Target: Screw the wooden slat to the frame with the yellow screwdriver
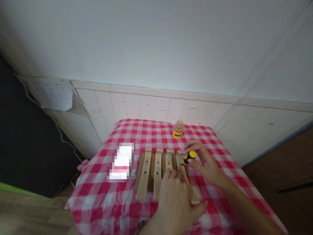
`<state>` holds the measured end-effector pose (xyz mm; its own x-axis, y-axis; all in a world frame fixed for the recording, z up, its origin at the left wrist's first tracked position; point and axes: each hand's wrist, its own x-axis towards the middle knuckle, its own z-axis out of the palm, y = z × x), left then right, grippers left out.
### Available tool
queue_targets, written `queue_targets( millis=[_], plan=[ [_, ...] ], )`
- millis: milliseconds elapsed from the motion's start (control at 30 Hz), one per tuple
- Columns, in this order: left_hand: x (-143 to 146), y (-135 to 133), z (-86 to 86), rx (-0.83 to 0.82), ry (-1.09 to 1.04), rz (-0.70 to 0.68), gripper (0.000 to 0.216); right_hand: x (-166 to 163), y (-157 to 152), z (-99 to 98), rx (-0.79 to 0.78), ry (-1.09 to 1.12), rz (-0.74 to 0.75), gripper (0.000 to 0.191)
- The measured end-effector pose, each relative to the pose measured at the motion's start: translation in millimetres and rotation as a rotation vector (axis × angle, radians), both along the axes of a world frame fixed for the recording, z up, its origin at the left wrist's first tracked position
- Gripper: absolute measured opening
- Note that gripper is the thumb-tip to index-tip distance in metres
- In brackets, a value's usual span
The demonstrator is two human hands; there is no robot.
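A wooden piece (145, 164) made of several pale slats across darker boards lies on the table, with dark screw holes or screw heads along the slats. My left hand (174, 199) is bent over its right-hand slats, fingertips on the wood and thumb beyond the rightmost slat. It hides much of those slats. In my right hand (205, 163) is a short black and yellow screwdriver (190, 157), tilted over the upper part of the rightmost slat (179, 158). The thumb presses on the handle's near side, and the fingers reach around its far side. Its tip is too small to make out.
A clear, yellow-based bit holder (178, 129) stands at the back of the table. A blurred-out white rectangle (122, 161) lies left of the wood. The red and white checked cloth (105, 195) covers the table, which meets the panelled wall (146, 104). Pink objects (83, 164) show past its left edge.
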<state>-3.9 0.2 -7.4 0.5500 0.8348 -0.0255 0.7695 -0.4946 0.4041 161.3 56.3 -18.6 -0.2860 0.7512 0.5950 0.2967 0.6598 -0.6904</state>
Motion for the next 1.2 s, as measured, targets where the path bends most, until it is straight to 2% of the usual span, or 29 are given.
queue_targets(
  millis=[100, 233, 433, 500, 567, 633, 700, 867, 1000, 1200],
  plan=[
    [-0.1, -0.2, -0.1, 0.004, -0.001, 0.000, 0.074, -2.7, 1.5, 2.7, 0.079, -0.039, -0.085, 0.011],
    [-0.2, 0.8, 1.2, -0.001, -0.003, 0.006, 0.077, -12.1, 1.8, 0.0, 0.000, 0.001, -0.098, 0.008],
    [-0.3, 1.8, 3.5, -0.023, -0.012, 0.006, 0.075, -24.4, 2.3, -8.8, -0.117, 0.294, -0.092, 0.018],
    [0.0, 1.7, 3.0, -0.038, -0.013, 0.007, 0.074, -27.5, 4.1, -14.8, -0.111, 0.377, -0.163, 0.021],
    [0.4, 1.5, 1.8, -0.041, -0.023, 0.016, 0.075, -31.0, 6.2, -21.5, -0.074, 0.420, -0.295, 0.023],
    [0.7, 1.2, 0.3, -0.038, -0.041, 0.021, 0.076, -35.3, 8.3, -26.7, -0.012, 0.421, -0.443, 0.024],
    [0.5, 1.0, -0.7, -0.032, -0.060, 0.019, 0.075, -40.0, 10.5, -28.6, 0.036, 0.386, -0.510, 0.024],
    [-1.2, 2.3, 1.3, -0.026, -0.049, -0.004, 0.073, -47.5, 18.0, -21.7, 0.032, 0.292, -0.421, 0.025],
    [-1.8, 5.0, 5.1, -0.041, -0.003, -0.049, 0.061, -49.1, 22.4, -18.3, 0.010, 0.249, -0.338, 0.027],
    [-1.7, 5.4, 5.7, -0.030, 0.006, -0.072, 0.054, -50.2, 24.2, -23.3, -0.111, 0.376, -0.253, 0.026]
  ],
)
